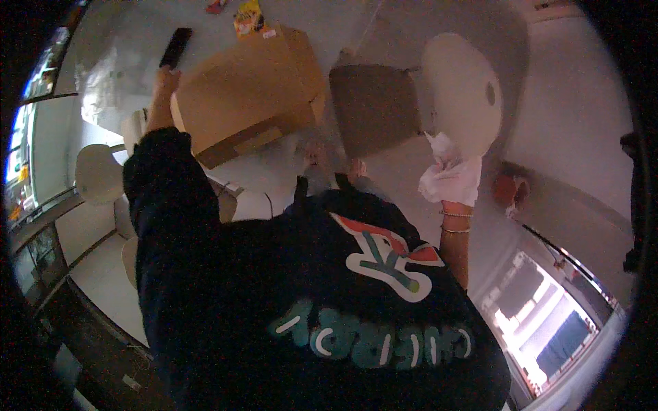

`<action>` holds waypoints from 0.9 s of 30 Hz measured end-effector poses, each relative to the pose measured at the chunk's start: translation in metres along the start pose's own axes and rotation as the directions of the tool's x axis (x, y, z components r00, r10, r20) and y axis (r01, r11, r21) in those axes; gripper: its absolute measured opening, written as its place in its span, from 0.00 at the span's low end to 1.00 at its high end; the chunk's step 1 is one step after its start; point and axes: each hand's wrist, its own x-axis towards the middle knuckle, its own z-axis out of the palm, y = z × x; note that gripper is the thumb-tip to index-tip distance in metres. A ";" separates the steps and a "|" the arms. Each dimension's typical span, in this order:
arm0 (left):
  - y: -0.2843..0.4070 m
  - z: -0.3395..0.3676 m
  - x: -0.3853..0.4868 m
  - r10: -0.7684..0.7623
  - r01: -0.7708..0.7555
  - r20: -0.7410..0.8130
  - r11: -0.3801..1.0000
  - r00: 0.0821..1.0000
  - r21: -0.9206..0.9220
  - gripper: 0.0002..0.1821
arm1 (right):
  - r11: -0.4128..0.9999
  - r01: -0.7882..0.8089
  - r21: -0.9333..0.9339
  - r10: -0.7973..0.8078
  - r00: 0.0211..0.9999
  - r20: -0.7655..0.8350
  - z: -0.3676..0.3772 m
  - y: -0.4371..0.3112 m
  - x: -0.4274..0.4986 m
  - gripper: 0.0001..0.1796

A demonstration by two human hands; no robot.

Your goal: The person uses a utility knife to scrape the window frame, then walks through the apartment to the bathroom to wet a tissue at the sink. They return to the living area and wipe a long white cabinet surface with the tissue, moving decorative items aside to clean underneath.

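My left hand (167, 79) reaches out at the upper left, gripping one end of a dark, flat, rectangular object (177, 46), perhaps a phone. Beside that hand lies a large cardboard box (247, 85). On the right, a crumpled white cloth or tissue (455, 182) covers most of my right hand (455, 207), so its fingers are largely hidden. The cloth meets the lower edge of a pale chair shell (460, 92) with an oval hole. Bracelets circle the right wrist.
A brown square panel or box (378, 108) sits between the cardboard box and the chair shell. My bare feet (357, 167) are on the floor. A yellow packet (249, 20) lies beyond the box. At left is another pale chair (97, 172); a reddish container (506, 187) stands right.
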 end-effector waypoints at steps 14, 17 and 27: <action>-0.051 0.064 0.177 -0.042 0.015 0.112 0.972 0.993 0.234 0.45 | 0.929 -0.201 -0.310 0.198 0.979 -0.040 0.021 -0.007 -0.026 0.15; -0.046 0.067 0.176 -0.123 0.097 0.119 0.975 0.985 0.200 0.48 | 0.640 -0.219 -0.736 0.268 0.962 -0.053 0.027 -0.014 -0.020 0.23; 0.015 0.032 0.145 -0.182 0.086 0.183 0.896 0.966 0.436 0.56 | 0.820 -0.425 0.383 0.434 0.898 0.068 0.047 -0.019 -0.020 0.25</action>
